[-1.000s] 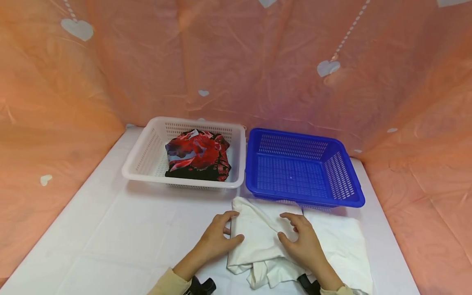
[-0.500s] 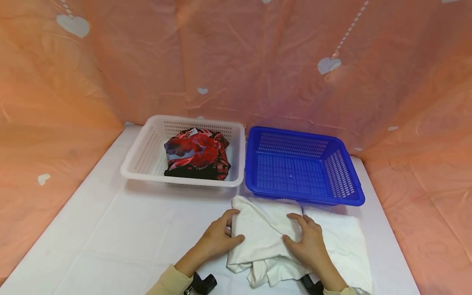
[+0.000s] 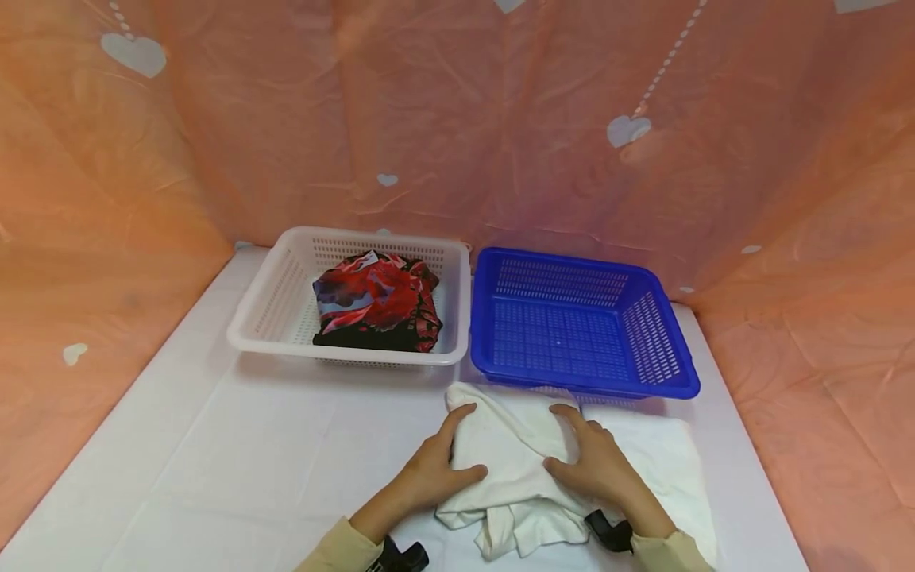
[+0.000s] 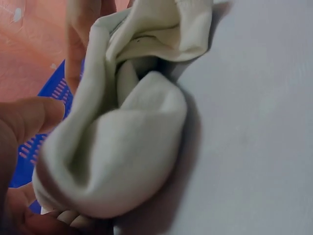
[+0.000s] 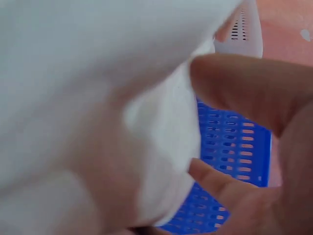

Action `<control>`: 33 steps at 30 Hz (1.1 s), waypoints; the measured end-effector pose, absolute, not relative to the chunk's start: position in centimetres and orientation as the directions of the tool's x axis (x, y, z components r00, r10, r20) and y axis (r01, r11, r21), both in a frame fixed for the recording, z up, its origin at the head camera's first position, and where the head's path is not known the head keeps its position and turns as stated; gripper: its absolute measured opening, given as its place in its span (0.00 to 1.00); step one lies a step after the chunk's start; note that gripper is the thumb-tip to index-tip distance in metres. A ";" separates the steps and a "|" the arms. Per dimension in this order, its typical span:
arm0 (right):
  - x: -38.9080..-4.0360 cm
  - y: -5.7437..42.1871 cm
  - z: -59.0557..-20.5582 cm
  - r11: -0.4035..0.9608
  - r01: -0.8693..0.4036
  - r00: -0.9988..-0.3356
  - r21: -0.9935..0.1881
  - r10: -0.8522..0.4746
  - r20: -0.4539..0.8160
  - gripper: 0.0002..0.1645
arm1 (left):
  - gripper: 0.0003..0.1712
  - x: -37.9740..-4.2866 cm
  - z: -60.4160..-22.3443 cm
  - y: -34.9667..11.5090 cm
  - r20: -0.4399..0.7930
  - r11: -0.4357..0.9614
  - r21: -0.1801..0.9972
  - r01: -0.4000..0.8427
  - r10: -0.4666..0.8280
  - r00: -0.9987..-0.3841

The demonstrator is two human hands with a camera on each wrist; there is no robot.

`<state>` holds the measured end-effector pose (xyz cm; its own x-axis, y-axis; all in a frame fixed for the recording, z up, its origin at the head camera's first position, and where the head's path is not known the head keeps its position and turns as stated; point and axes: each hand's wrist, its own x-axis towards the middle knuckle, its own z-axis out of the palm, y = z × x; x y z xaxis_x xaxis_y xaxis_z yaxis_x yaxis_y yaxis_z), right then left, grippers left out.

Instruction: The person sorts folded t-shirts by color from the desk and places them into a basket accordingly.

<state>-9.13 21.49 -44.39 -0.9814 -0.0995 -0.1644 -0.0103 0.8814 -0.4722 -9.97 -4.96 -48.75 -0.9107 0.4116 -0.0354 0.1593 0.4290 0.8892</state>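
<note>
a plain white cloth [image 3: 503, 449], folded into a soft, thick bundle, lies on a white-covered table [image 3: 236, 469], a slanting crease running in from eleven o'clock and a rumpled flap spilling out at six. its edge bulges in rounded, open folds. at three o'clock lies a flatter white piece [image 3: 675, 465]; whether the two join cannot be told.

In the head view, some fingers of the left hand [image 3: 431, 470] and right hand [image 3: 599, 465] are hidden. Lettering [image 3: 411, 324] on the printed garment [image 3: 382, 294] is too small to read. The lower edge cuts off both sleeves [image 3: 341, 548]. Right wrist view: the white cloth [image 5: 161, 127] is blurred; the lower edge truncates the blue basket [image 5: 234, 142].
</note>
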 end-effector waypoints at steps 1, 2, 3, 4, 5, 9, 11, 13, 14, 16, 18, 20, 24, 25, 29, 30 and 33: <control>-9.1 21.5 -44.5 0.868 -0.003 -0.981 -0.496 -0.097 -0.165 0.45 | 0.48 -10.0 -48.8 -4.9 -0.032 0.427 0.890 0.160 0.408 -0.912; -9.1 21.6 -44.6 0.853 0.000 -0.982 -0.522 -0.098 -0.162 0.45 | 0.48 -10.0 -48.9 -4.8 -0.031 0.425 0.891 0.158 0.405 -0.914; -9.1 21.6 -44.7 0.837 0.007 -0.983 -0.547 -0.096 -0.158 0.45 | 0.48 -10.0 -48.9 -4.7 -0.031 0.421 0.893 0.156 0.403 -0.915; -9.1 21.6 -44.9 0.822 0.015 -0.983 -0.570 -0.092 -0.159 0.44 | 0.48 -10.0 -49.0 -4.7 -0.031 0.419 0.895 0.154 0.401 -0.915; -9.1 21.6 -44.9 0.809 0.023 -0.983 -0.587 -0.089 -0.161 0.44 | 0.48 -10.0 -49.0 -4.7 -0.033 0.417 0.896 0.150 0.401 -0.916; -9.3 21.6 -44.9 0.763 0.047 -0.980 -0.645 -0.089 -0.177 0.45 | 0.47 -10.1 -48.9 -4.5 -0.047 0.393 0.910 0.134 0.418 -0.907; -9.3 21.7 -44.9 0.722 0.053 -0.976 -0.690 -0.110 -0.190 0.45 | 0.47 -10.1 -48.9 -4.4 -0.059 0.387 0.914 0.122 0.425 -0.903; -9.4 21.9 -45.1 0.671 0.046 -0.970 -0.740 -0.148 -0.195 0.45 | 0.47 -10.1 -48.9 -4.3 -0.066 0.376 0.920 0.113 0.431 -0.900; -9.3 22.0 -45.3 0.641 0.038 -0.966 -0.767 -0.172 -0.192 0.44 | 0.47 -10.0 -48.9 -4.2 -0.062 0.372 0.921 0.115 0.433 -0.899; -9.2 22.3 -45.5 0.585 0.011 -0.958 -0.811 -0.226 -0.177 0.43 | 0.47 -9.9 -48.9 -4.2 -0.060 0.366 0.923 0.117 0.439 -0.896; -9.0 22.6 -45.7 0.535 -0.019 -0.945 -0.845 -0.286 -0.160 0.42 | 0.47 -9.8 -48.9 -4.1 -0.051 0.353 0.927 0.126 0.452 -0.890; -8.9 22.9 -45.8 0.482 -0.057 -0.928 -0.874 -0.348 -0.132 0.40 | 0.46 -9.7 -48.9 -4.3 -0.034 0.350 0.925 0.149 0.466 -0.884; -8.3 23.0 -45.9 0.403 -0.132 -0.882 -0.906 -0.465 -0.078 0.37 | 0.42 -9.5 -48.6 -4.7 0.013 0.311 0.930 0.196 0.503 -0.864; -8.2 23.0 -45.9 0.386 -0.155 -0.872 -0.910 -0.487 -0.058 0.36 | 0.42 -9.4 -48.5 -4.8 0.026 0.302 0.930 0.208 0.512 -0.858; -7.4 22.7 -45.8 0.315 -0.235 -0.858 -0.920 -0.511 0.044 0.29 | 0.37 -9.1 -47.8 -5.4 0.078 0.241 0.940 0.243 0.540 -0.838; -7.2 22.6 -45.7 0.294 -0.265 -0.860 -0.918 -0.502 0.087 0.28 | 0.35 -9.0 -47.6 -5.5 0.097 0.229 0.938 0.260 0.545 -0.833; -6.9 22.3 -45.4 0.233 -0.331 -0.867 -0.915 -0.457 0.198 0.26 | 0.30 -8.8 -46.9 -5.8 0.165 0.176 0.936 0.306 0.548 -0.820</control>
<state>-6.87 22.30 -45.39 -0.8674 -0.4568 0.1976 -0.3309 0.2327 -0.9145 -8.78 -5.77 -46.94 -0.8203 0.5478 0.1646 0.3055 0.1764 0.9357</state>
